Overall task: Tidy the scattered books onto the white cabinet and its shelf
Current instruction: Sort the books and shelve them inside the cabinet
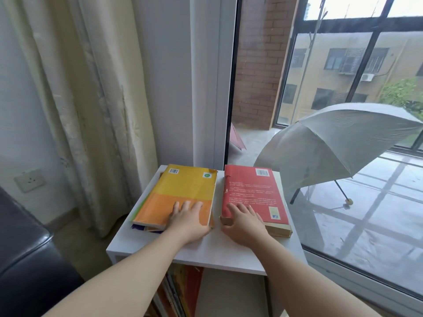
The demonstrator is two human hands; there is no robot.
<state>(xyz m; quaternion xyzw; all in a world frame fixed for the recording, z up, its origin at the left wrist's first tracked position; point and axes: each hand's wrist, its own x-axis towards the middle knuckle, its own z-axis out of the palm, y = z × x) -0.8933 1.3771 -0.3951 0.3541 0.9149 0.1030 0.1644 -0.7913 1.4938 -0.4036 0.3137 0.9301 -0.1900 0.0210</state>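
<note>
**Two hands flat on two books on the cabinet**

On the top surface of the white cabinet (206, 252) two books show their full covers. On the left lies one yellow-and-orange paperback book (183, 191), on the right one thick red paperback book (251, 191). They lie side by side with a narrow gap between them.

The left hand (190, 223) rests on the orange half of the left book. Its grip is open, with straight fingers on the cover. The right hand (246, 223) rests on the near part of the red book. Its grip is also open, the fingers spread flat and the thumb against the near edge.

The yellow-and-orange book lies on top of a small pile (142, 226). Only green, purple and orange edges stick out, so I cannot count these books.

In the shelf below stands a row of upright books (180, 291), cut off by the left arm and the lower border, so its number is unclear.

Behind the glass are two umbrellas: one open grey umbrella (338, 143) and one pink umbrella (237, 140), mostly hidden by the window frame.
</note>
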